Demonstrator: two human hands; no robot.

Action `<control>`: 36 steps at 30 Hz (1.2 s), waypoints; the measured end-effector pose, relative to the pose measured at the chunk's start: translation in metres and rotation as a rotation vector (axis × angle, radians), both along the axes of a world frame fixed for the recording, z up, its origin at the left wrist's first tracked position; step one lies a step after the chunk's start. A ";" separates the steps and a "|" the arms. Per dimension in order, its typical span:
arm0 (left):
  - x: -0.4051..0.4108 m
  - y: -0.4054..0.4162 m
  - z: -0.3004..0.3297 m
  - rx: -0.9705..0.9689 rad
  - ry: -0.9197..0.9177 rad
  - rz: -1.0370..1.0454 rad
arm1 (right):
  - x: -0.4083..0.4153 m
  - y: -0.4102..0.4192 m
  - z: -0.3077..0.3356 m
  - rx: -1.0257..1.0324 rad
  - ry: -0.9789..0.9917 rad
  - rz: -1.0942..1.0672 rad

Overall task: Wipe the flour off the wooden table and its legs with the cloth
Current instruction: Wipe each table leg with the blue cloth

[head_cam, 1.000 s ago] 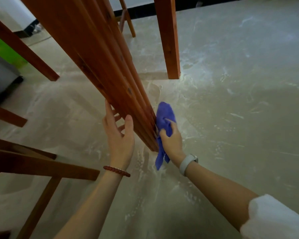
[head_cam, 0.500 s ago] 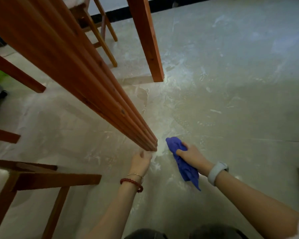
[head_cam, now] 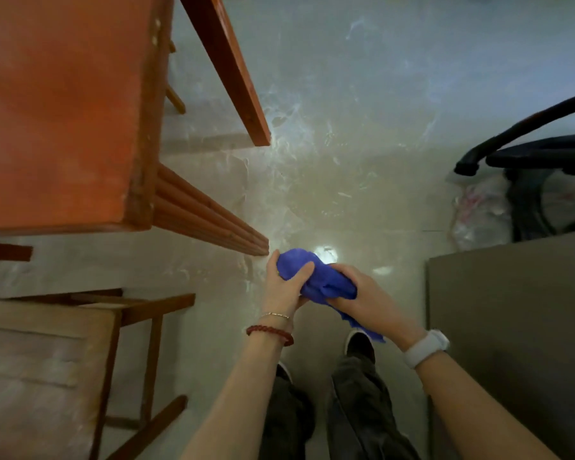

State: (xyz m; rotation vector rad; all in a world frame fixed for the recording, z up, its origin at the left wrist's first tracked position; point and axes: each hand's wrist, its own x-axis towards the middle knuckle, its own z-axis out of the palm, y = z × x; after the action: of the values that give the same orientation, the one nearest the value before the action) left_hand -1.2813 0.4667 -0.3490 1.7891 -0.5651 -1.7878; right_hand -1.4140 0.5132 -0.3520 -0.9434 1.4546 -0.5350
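- Both hands hold the blue cloth, bunched between them above the floor, just off the foot of the near leg.
- The left hand has its grip clenched on the cloth's upper end, thumb pressed across the fabric; the right hand has its grip wrapped round the lower end, and a tail of cloth hangs out below the wrist.
- The wooden counter fills the upper left, seen from above, its orange-brown top blurred and its edge speckled pale.
- The near leg slants down from the counter's corner toward the hands; the far leg angles to the floor further back.
- White flour streaks the floor around both leg feet and in front of the hands.
- A chair with a pale dusted seat stands at lower left, close beside the left arm.
- A grey panel rises at right, beside the right arm.
- Behind it lie a clear plastic bag and a black hose.
- A red bead bracelet circles the left wrist, a white watch the right.
- The person's dark trousers and one shoe show below the hands.
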 end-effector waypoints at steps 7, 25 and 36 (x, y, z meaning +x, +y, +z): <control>-0.027 -0.002 0.090 0.023 -0.058 0.130 | -0.050 0.000 0.090 0.213 -0.011 0.086; -0.095 -0.192 0.179 -0.414 -0.227 -0.359 | -0.140 -0.215 0.188 -0.162 0.343 0.026; -0.139 -0.334 0.198 -0.437 -0.093 -0.325 | -0.161 -0.363 0.182 -0.241 0.139 0.352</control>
State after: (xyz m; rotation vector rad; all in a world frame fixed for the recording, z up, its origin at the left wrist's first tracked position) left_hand -1.4201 0.1330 -0.1512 1.5418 -1.2398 -1.6188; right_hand -1.5751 0.1502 -0.1699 -1.4193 1.3238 -0.3937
